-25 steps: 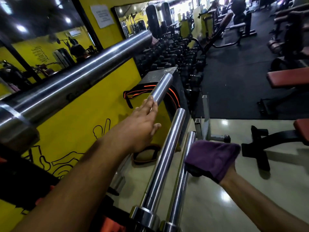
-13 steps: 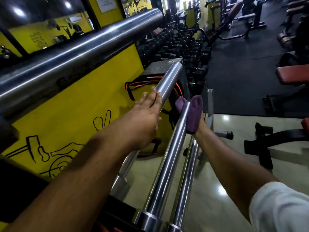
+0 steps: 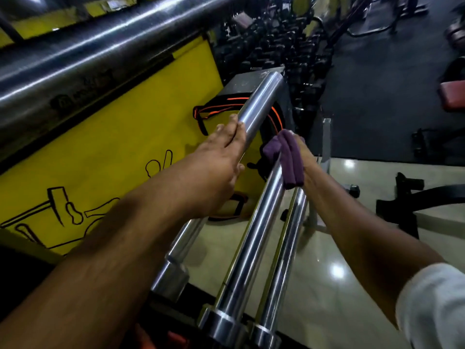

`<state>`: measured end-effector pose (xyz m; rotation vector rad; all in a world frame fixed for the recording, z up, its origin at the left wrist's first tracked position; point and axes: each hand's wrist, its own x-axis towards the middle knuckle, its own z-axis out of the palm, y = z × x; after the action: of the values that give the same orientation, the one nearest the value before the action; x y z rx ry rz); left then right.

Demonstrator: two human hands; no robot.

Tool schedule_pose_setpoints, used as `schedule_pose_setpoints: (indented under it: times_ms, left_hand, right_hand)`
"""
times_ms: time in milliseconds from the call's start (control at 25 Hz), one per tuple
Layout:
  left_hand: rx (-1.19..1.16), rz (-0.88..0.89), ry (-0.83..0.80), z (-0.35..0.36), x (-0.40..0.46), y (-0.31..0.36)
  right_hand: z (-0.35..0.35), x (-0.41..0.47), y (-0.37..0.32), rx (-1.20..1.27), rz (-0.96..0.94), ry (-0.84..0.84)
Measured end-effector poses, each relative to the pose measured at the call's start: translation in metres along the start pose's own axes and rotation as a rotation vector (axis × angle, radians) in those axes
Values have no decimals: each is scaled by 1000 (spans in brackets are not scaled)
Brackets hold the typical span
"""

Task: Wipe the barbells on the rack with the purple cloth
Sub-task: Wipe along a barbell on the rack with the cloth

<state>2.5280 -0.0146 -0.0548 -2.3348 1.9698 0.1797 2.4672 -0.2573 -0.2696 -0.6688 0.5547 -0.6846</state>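
Purple cloth (image 3: 289,159) is seen folded over the far end of a chrome barbell (image 3: 254,245), which runs from the near bottom edge away towards the middle of the scene. The cloth is gripped around that bar by the right hand (image 3: 305,159), whose fingers are mostly hidden beneath the fabric. Just to the right of this bar a second, thinner barbell (image 3: 281,270) is laid parallel, almost touching it. To the left, a third barbell (image 3: 261,102) is touched by the left hand (image 3: 221,159), its fingers straight and held together along the bar's left side, nothing being grasped. A much thicker bar (image 3: 88,61), blurred, is seen crossing the upper left, above a yellow panel (image 3: 113,152) marked with black line drawings. An orange-and-black strap (image 3: 219,109) is hung at the far end of the bars. On the far side, dark dumbbells (image 3: 274,44) are lined up on black flooring, while pale glossy tiles (image 3: 339,250) are seen below the right forearm.
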Motion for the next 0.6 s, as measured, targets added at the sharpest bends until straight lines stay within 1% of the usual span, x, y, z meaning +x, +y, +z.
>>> schedule_pose_setpoints:
  times_ms: [40,80,160,200,240,320,360,400,480,560,600]
  left_hand:
    - [15,6,9,0,0,-1]
    - [20,2,13,1,-1,-1]
    - [24,0,14,1,0,-1]
    - [17,3,16,1,0,-1]
    - [16,6,20,2,1,-1]
    - [4,1,27,3,1,-1]
    - [7,0,28,3,0,-1]
    - [14,-4,30,3,0,-1]
    - [10,-1,28,2,0,0]
    - [5,-9,5,0,1,0]
    - [-1,-3,16,-1,0,1]
  right_hand:
    - [4,2,-6,-34,-45,104]
    - [-5,2,4,-153,-127,180]
    - [10,-45,25,-241,-132,92]
    - [18,-59,38,-192,-47,42]
    - [23,-65,51,-48,-2,31]
    - [24,-72,55,-36,-44,56]
    - [20,-63,46,36,-27,79]
    - [20,-54,36,43,-36,139]
    - [2,-13,25,-47,-56,190]
    - [-19,15,21,-99,-53,141]
    - [-25,7,20,-146,-85,128]
